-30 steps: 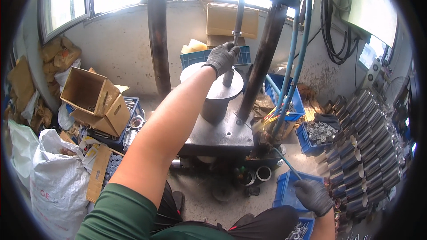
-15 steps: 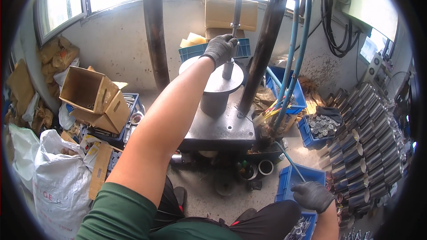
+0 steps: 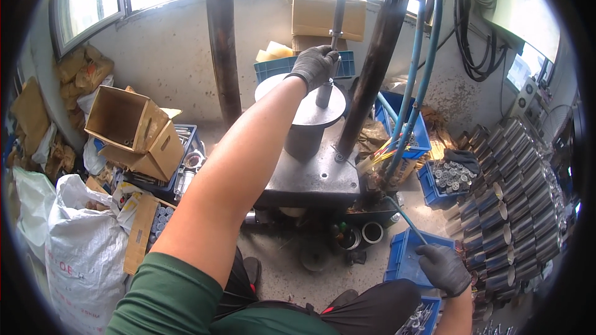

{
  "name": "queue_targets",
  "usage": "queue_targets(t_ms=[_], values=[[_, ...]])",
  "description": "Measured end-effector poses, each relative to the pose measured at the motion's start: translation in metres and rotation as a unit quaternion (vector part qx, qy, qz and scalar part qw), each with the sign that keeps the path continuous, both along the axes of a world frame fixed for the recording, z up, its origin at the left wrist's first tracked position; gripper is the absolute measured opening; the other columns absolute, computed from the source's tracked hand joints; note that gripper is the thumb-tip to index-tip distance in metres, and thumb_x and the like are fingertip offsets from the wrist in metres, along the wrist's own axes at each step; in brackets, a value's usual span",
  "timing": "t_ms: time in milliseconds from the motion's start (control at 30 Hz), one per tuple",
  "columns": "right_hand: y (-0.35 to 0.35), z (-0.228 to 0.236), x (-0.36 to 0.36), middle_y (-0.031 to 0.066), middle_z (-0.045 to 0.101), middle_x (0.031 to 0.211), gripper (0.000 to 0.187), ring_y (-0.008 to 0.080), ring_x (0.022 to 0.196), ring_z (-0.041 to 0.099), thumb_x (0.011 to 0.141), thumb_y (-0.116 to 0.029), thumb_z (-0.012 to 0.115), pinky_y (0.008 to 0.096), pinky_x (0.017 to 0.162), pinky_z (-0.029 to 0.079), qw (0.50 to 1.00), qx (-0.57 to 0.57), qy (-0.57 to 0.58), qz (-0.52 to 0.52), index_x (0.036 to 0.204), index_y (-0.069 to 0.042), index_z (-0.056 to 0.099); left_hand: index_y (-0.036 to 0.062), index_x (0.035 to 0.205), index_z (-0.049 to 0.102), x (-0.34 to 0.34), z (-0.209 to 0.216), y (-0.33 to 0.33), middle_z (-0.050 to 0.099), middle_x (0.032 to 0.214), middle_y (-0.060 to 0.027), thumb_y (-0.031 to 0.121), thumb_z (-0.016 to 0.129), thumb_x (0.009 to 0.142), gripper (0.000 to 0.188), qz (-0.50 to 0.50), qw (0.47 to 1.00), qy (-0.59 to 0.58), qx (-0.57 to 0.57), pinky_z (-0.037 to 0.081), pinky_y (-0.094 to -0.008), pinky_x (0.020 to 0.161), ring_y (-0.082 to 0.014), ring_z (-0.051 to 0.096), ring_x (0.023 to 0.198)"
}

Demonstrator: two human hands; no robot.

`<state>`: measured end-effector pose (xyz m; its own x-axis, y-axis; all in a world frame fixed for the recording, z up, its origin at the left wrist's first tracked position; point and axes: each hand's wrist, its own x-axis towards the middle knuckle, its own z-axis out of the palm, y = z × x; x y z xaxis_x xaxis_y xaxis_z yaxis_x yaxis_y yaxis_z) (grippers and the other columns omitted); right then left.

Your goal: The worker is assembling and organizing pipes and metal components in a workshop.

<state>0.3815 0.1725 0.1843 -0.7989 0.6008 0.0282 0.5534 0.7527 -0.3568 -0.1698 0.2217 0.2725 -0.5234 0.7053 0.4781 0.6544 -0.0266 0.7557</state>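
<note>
My left hand (image 3: 315,65), in a grey glove, reaches far out and grips a short metal cylinder (image 3: 324,93) standing upright on the round plate (image 3: 310,111) of a press. The press ram (image 3: 338,9) hangs straight above it. My right hand (image 3: 444,268), also gloved, rests low at the right on the rim of a blue crate (image 3: 406,255), fingers curled over the edge; a thin rod (image 3: 406,218) slants up beside it. Whether it holds the rod I cannot tell.
The press stands on a steel base (image 3: 310,177) between two dark columns (image 3: 222,43) (image 3: 371,71). Rows of metal tubes (image 3: 509,205) stack at right. Open cardboard boxes (image 3: 133,130), white sacks (image 3: 81,248), blue crates with parts (image 3: 450,177) and hoses (image 3: 415,80) crowd the floor.
My left hand stays on the cylinder under the ram, shifted slightly up the picture. My right hand has stayed at the blue crate's edge.
</note>
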Motion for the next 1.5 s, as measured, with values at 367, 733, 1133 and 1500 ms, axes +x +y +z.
queue_targets(t_ms=[367,733,1133,1500], values=[[0.006,0.0,0.002,0.0224,0.077,0.096,0.029,0.0428,0.095,0.075,0.094,-0.025,0.067,0.0507,0.089,0.06,0.995,-0.021,-0.085,0.055,0.108,-0.002,0.079,0.0055,0.135,0.074,-0.001,-0.002,0.002,0.08,0.109,-0.0096,0.032,0.06,0.113,0.036,0.001,1.0,0.002,0.018,0.057,-0.033,0.092,-0.0175,0.071,0.096],[-0.002,0.006,-0.007,0.0242,0.075,0.099,0.019,0.0439,0.093,0.074,0.095,-0.008,0.068,0.0495,0.084,0.06,0.999,0.038,0.018,-0.008,0.11,0.0,0.076,0.0069,0.135,0.074,0.003,0.001,-0.004,0.08,0.108,-0.0109,0.034,0.061,0.112,0.037,-0.001,1.0,-0.001,0.007,0.057,-0.0338,0.094,-0.0185,0.073,0.099],[0.14,0.063,-0.107,0.019,0.078,0.109,0.02,0.0351,0.099,0.077,0.098,0.007,0.066,0.04,0.089,0.061,0.928,0.119,0.352,-0.039,0.115,0.0,0.074,0.0072,0.137,0.073,0.005,0.002,-0.008,0.081,0.11,-0.0134,0.036,0.059,0.112,0.041,0.013,1.0,0.018,-0.004,0.059,-0.0365,0.093,-0.0228,0.076,0.099],[0.163,0.101,-0.151,0.0271,0.075,0.116,0.072,0.0376,0.106,0.076,0.102,-0.05,0.071,0.0464,0.093,0.06,0.938,0.298,0.144,-0.106,0.151,0.0,0.057,0.0086,0.138,0.062,0.008,-0.004,-0.009,0.078,0.116,-0.0146,0.036,0.078,0.099,0.05,0.022,0.996,0.07,-0.045,0.059,-0.0421,0.101,-0.0289,0.076,0.109]])
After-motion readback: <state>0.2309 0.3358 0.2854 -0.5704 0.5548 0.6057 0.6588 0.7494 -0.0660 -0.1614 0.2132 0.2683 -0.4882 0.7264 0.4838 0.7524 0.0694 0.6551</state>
